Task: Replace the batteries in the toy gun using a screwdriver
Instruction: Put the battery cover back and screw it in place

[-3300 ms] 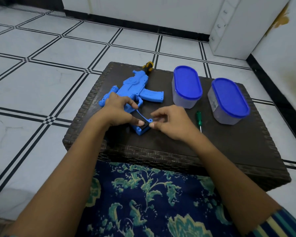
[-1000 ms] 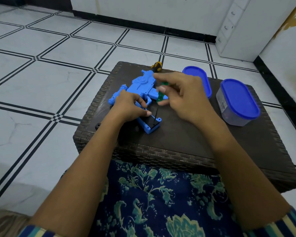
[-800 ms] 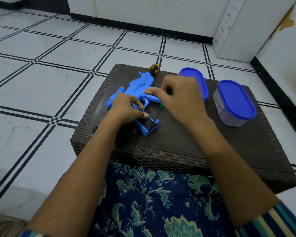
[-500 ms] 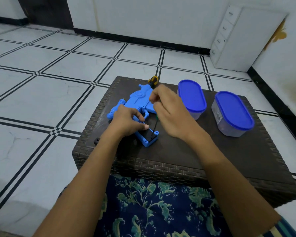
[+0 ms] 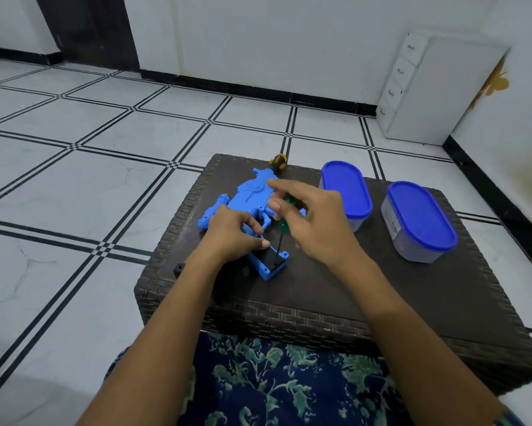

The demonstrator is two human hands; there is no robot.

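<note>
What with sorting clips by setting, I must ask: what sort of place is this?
Probably a room in a home: white tiled floor, a white drawer unit by the wall, and a low woven table.

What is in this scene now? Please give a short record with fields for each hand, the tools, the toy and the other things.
left hand: left hand holds the blue toy gun down on the table
right hand: right hand pinches the green screwdriver, nearly upright
tip: on the black cover at the gun's near end
spare tool: yellow-black screwdriver beyond the gun
containers: two containers, blue lids on, right of the gun
</note>
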